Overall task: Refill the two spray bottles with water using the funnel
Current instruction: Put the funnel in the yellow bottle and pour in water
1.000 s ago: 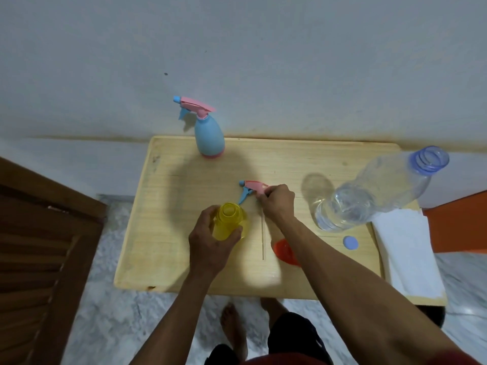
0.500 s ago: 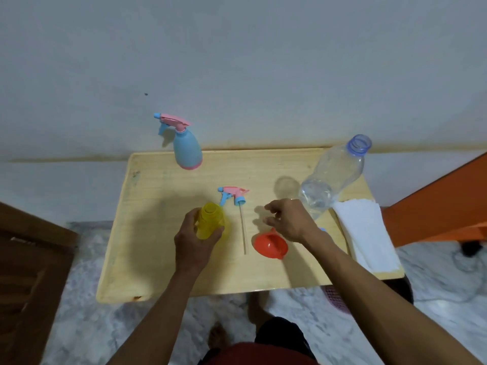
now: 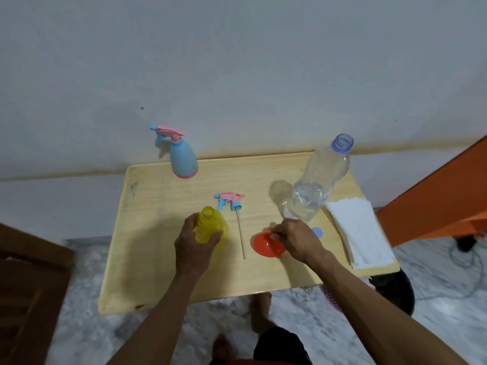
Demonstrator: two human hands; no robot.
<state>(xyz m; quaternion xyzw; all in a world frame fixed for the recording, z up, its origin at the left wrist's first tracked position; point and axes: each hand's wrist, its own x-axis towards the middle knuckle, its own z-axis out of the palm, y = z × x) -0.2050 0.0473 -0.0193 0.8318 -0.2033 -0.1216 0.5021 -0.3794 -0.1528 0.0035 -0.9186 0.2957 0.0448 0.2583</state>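
My left hand grips a yellow spray bottle that stands upright on the wooden table with its neck uncapped. Its pink and blue spray head lies on the table just behind it, dip tube pointing towards me. My right hand pinches the rim of the red funnel, which rests on the table. A clear water bottle, uncapped and partly filled, stands behind my right hand. A blue spray bottle with its head on stands at the table's far left.
A folded white cloth lies at the table's right edge. The blue bottle cap sits just right of my right hand. An orange object stands to the right, dark wooden furniture to the left, a wall behind.
My right hand let go of the spray head, moved right and towards me, and took hold of the funnel's rim. My left hand kept its grip on the yellow bottle.
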